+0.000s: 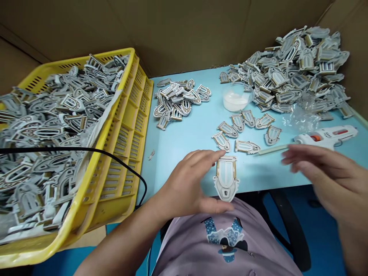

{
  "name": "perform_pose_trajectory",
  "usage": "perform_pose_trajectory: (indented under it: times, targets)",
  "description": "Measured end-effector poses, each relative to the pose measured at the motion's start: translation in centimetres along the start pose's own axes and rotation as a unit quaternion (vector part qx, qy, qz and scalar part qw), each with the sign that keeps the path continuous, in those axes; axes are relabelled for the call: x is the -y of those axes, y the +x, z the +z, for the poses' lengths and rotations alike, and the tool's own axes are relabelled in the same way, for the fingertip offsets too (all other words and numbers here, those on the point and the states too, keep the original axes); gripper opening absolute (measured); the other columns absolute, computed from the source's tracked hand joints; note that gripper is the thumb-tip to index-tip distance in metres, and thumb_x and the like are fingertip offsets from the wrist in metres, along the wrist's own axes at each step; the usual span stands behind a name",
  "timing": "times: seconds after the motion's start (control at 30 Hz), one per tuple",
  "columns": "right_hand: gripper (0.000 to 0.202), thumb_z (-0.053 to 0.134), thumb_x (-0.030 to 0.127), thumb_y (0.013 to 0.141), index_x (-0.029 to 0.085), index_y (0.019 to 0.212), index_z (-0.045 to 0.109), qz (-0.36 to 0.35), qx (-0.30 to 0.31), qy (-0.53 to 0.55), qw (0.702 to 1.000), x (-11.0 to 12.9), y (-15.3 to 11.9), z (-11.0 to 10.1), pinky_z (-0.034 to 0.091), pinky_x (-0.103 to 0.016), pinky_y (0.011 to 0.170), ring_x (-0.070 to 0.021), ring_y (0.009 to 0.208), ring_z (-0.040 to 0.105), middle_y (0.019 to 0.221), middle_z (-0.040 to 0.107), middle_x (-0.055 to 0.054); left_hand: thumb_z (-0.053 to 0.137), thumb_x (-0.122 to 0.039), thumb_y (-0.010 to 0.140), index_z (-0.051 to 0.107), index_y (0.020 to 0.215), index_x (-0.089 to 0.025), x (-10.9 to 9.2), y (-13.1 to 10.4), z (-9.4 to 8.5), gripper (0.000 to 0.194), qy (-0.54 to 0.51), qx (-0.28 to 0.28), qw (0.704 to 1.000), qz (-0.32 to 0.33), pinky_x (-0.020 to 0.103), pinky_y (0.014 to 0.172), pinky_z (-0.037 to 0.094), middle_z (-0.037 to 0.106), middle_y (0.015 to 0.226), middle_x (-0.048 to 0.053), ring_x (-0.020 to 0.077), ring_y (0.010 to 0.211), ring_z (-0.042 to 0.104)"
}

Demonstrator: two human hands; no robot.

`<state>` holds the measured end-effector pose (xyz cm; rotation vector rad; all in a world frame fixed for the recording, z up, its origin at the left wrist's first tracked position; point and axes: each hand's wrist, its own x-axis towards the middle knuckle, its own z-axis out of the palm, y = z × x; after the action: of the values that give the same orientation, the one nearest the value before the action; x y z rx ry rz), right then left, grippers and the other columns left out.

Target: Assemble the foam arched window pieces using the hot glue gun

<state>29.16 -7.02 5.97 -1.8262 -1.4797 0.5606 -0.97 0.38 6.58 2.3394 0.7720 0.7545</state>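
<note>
My left hand grips a small white, window-shaped ornament piece by its two ends, between the thumb and the fingers. Gold edging runs along the piece's sides, and its rounded end points toward my body. To the right, my right hand hovers over the table's front edge with fingers stretched forward and nothing visible in it. Just beyond its fingertips lies a translucent glue stick. A white hot glue gun rests behind that hand. Several similar pieces lie in a loose ring beyond my left hand.
A yellow plastic crate full of such pieces stands at left, with a black cable across it. A small pile, a clear cup of white material, crumpled plastic and a large heap sit farther back on the blue table.
</note>
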Motion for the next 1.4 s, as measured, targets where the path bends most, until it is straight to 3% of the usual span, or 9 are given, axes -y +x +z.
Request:
perform_pose_trajectory:
  times: [0.1, 0.3, 0.47, 0.67, 0.77, 0.9, 1.0, 1.17, 1.4]
  targets:
    - [0.031, 0.058, 0.043, 0.096, 0.03, 0.124, 0.064, 0.074, 0.199, 0.29, 0.933, 2.3, 1.2, 2.7, 0.056, -0.031, 0.067, -0.0185, 0.083, 0.069, 0.1, 0.072, -0.006, 0.08, -0.067, 0.065, 0.046, 0.145, -0.02, 0.0, 0.5, -0.3, 0.099, -0.004, 0.02, 1.0, 0.007, 0.041, 0.101, 0.047, 0.064, 0.128, 0.015, 0.0303, 0.116, 0.06]
    - [0.032, 0.07, 0.036, 0.089, 0.02, 0.114, 0.06, 0.124, 0.374, 0.436, 0.809, 6.4, 6.4, 6.6, 0.053, -0.022, 0.056, -0.0115, 0.062, 0.065, 0.074, 0.069, -0.001, 0.085, -0.06, 0.065, 0.036, 0.154, -0.029, 1.1, 1.0, -1.4, 0.106, -0.035, 0.019, 0.999, 0.023, 0.041, 0.101, 0.045, 0.061, 0.133, 0.012, 0.0289, 0.115, 0.059]
    - [0.028, 0.073, 0.032, 0.086, 0.019, 0.106, 0.059, 0.111, 0.351, 0.463, 0.806, 8.2, 9.1, 8.3, 0.053, -0.02, 0.055, -0.0109, 0.059, 0.065, 0.07, 0.07, 0.0, 0.087, -0.052, 0.066, 0.019, 0.159, -0.034, 3.4, 0.7, -0.7, 0.117, -0.191, -0.072, 0.976, -0.081, 0.037, 0.095, 0.047, 0.055, 0.141, 0.012, 0.0268, 0.115, 0.058]
    - [0.026, 0.076, 0.029, 0.083, 0.02, 0.098, 0.056, 0.143, 0.251, 0.533, 0.795, 9.8, 9.3, 9.5, 0.059, -0.022, 0.064, -0.0122, 0.065, 0.072, 0.076, 0.073, -0.001, 0.091, -0.05, 0.061, 0.044, 0.149, -0.035, 5.2, 0.9, 1.8, 0.1, -0.465, -0.194, 0.854, -0.133, 0.037, 0.105, 0.044, 0.058, 0.139, 0.009, 0.0275, 0.126, 0.056]
    - [0.027, 0.076, 0.028, 0.084, 0.021, 0.096, 0.052, 0.168, 0.282, 0.558, 0.762, 10.4, 8.6, 10.1, 0.06, -0.022, 0.067, -0.0126, 0.07, 0.074, 0.076, 0.072, 0.001, 0.09, -0.035, 0.068, 0.059, 0.137, -0.03, 5.0, 0.8, 2.2, 0.076, -0.464, -0.242, 0.837, -0.158, 0.034, 0.104, 0.046, 0.067, 0.129, 0.008, 0.0247, 0.12, 0.062]
    - [0.026, 0.073, 0.029, 0.086, 0.022, 0.093, 0.049, 0.189, 0.355, 0.556, 0.727, 10.1, 8.1, 10.9, 0.061, -0.025, 0.069, -0.014, 0.073, 0.074, 0.075, 0.07, 0.003, 0.088, -0.04, 0.07, 0.064, 0.13, -0.025, 4.8, 0.7, 1.9, 0.065, -0.506, -0.26, 0.808, -0.153, 0.032, 0.091, 0.052, 0.072, 0.114, 0.007, 0.0219, 0.101, 0.068]
    - [0.022, 0.07, 0.034, 0.089, 0.023, 0.093, 0.052, 0.149, 0.381, 0.501, 0.763, 9.4, 7.9, 11.0, 0.058, -0.025, 0.062, -0.0145, 0.066, 0.072, 0.072, 0.068, 0.003, 0.082, -0.048, 0.075, 0.067, 0.122, -0.023, 4.9, 0.8, 1.5, 0.055, -0.566, -0.225, 0.775, -0.168, 0.03, 0.082, 0.052, 0.072, 0.105, 0.006, 0.0187, 0.088, 0.068]
    - [0.009, 0.067, 0.03, 0.091, 0.027, 0.099, 0.068, -0.023, 0.228, 0.322, 0.919, 8.9, 7.9, 10.5, 0.053, -0.023, 0.064, -0.0114, 0.071, 0.065, 0.081, 0.068, 0.0, 0.076, -0.061, 0.074, 0.07, 0.11, -0.017, 5.0, 0.7, 1.2, 0.058, -0.595, -0.163, 0.755, -0.223, 0.029, 0.072, 0.049, 0.072, 0.1, 0.01, 0.0228, 0.088, 0.068]
    - [0.019, 0.063, 0.022, 0.093, 0.033, 0.106, 0.07, -0.19, 0.185, 0.164, 0.95, 8.9, 7.8, 10.2, 0.052, -0.028, 0.074, -0.0151, 0.088, 0.066, 0.1, 0.068, -0.001, 0.067, -0.072, 0.07, 0.074, 0.102, -0.014, 5.4, 0.3, 1.8, 0.067, -0.615, -0.124, 0.728, -0.277, 0.034, 0.071, 0.049, 0.074, 0.091, 0.012, 0.0285, 0.083, 0.07]
